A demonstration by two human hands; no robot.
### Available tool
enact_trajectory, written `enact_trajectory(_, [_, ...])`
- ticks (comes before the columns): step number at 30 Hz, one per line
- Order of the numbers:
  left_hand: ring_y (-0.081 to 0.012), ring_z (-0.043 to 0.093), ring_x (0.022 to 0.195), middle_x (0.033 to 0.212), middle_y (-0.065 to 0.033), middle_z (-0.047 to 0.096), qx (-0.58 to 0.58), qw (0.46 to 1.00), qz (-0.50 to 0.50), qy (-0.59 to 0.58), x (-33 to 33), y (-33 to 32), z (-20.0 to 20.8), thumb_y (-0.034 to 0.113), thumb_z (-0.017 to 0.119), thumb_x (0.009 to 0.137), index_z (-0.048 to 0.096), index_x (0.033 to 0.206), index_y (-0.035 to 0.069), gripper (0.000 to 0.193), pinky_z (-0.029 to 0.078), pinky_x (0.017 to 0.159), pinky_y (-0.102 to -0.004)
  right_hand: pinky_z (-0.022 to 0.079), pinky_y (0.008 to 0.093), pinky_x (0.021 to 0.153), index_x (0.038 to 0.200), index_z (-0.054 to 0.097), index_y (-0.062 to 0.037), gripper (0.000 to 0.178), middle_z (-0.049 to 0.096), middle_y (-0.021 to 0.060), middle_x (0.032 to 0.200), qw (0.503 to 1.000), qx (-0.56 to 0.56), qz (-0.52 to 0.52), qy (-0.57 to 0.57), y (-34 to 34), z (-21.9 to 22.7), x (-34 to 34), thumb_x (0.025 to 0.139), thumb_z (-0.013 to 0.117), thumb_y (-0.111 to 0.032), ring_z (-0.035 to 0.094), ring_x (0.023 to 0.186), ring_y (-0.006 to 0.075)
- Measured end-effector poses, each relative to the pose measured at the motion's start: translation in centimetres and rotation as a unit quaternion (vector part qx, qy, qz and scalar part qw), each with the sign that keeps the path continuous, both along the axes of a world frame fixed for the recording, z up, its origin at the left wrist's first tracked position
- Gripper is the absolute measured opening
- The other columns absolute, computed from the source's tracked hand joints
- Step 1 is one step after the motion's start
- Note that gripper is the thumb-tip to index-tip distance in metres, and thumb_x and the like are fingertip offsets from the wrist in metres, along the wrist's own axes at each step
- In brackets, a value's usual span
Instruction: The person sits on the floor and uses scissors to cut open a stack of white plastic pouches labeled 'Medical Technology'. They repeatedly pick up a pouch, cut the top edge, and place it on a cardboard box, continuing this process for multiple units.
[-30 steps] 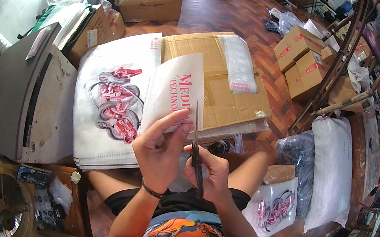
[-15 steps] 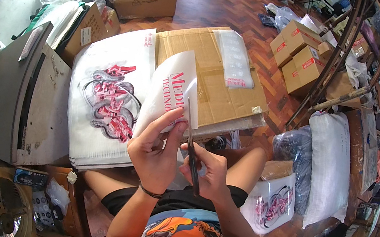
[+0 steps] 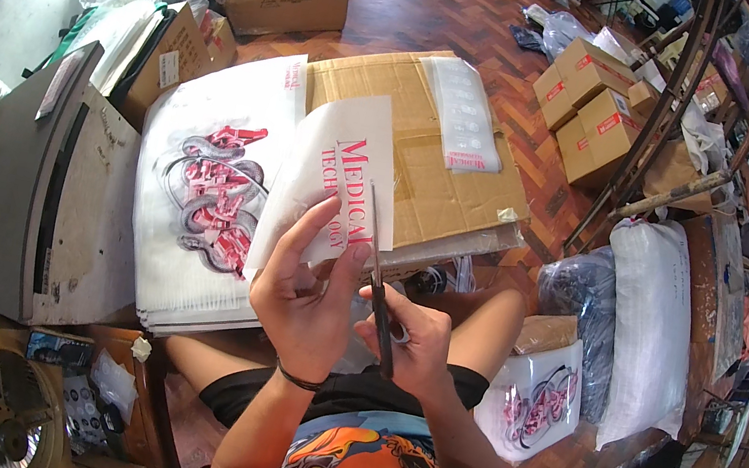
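Observation:
My left hand [image 3: 307, 302] pinches the lower part of a white printed sheet [image 3: 342, 133] with red lettering, thumb in front near its right edge. In my right hand [image 3: 416, 337] is a pair of scissors [image 3: 381, 320] with black handles. Its narrow blades point away from me and lie along the sheet's right edge; whether they are parted is hard to tell. Below the hands, a stack of white sheets with a red and grey design [image 3: 163, 267] lies at the left, beside a flat brown cardboard piece [image 3: 371, 83]. A whitish printed strip [image 3: 462, 109] rests on the cardboard.
A grey-topped panel [image 3: 11, 190] stands left of the stack. Small cartons [image 3: 597, 138] sit on the wooden floor at the right, near a metal frame [image 3: 679, 97]. Closer by are a long white sack [image 3: 648, 332], another printed white package [image 3: 530, 402] and a fan [image 3: 8, 410] at lower left.
The sheet has turned flatter toward me and shifted slightly left, so more of its red lettering shows. Both hands stay nearly in place, and the scissors remain at the sheet's right edge.

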State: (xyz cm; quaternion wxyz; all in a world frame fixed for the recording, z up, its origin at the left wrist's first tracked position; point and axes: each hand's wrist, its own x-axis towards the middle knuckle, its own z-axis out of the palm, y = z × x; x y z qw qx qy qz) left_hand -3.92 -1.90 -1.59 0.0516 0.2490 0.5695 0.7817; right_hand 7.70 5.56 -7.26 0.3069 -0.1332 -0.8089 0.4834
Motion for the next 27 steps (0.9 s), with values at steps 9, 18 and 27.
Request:
enact_trajectory(9, [-0.0236,0.059,0.124,0.144,-0.0197,0.055,0.042,0.999,0.006,-0.005,0.2,0.0,-0.4,-0.015,0.068,0.087,0.057,0.135,-0.009,0.050,0.060,0.092,-0.0323,0.048,0.0305,0.055,0.122,0.066,0.0016,0.048,0.069,0.0153,0.077,0.999,-0.022,0.008,-0.037,0.1,0.5,0.2,0.084,0.084,-0.020,0.062,0.057,0.0186])
enact_trajectory(18, [-0.0222,0.060,0.121,0.147,-0.0209,0.052,0.053,0.999,-0.004,-0.012,0.6,-0.5,-0.6,-0.014,0.067,0.089,0.055,0.138,-0.009,0.050,0.060,0.092,-0.0327,0.046,0.0288,0.054,0.122,0.066,0.0013,0.046,0.061,0.0128,0.069,0.996,-0.090,0.012,-0.027,0.3,1.0,-0.9,0.085,0.083,-0.021,0.054,0.055,0.0125])
enact_trajectory(27, [-0.0222,0.058,0.125,0.149,-0.0211,0.050,0.054,0.997,0.000,-0.053,1.2,-0.9,-0.4,-0.014,0.066,0.090,0.054,0.139,-0.010,0.051,0.059,0.093,-0.0313,0.046,0.0285,0.054,0.126,0.065,0.0016,0.048,0.061,0.0135,0.070,0.997,-0.072,0.014,-0.023,0.3,1.3,-1.4,0.085,0.083,-0.018,0.054,0.056,0.0120])
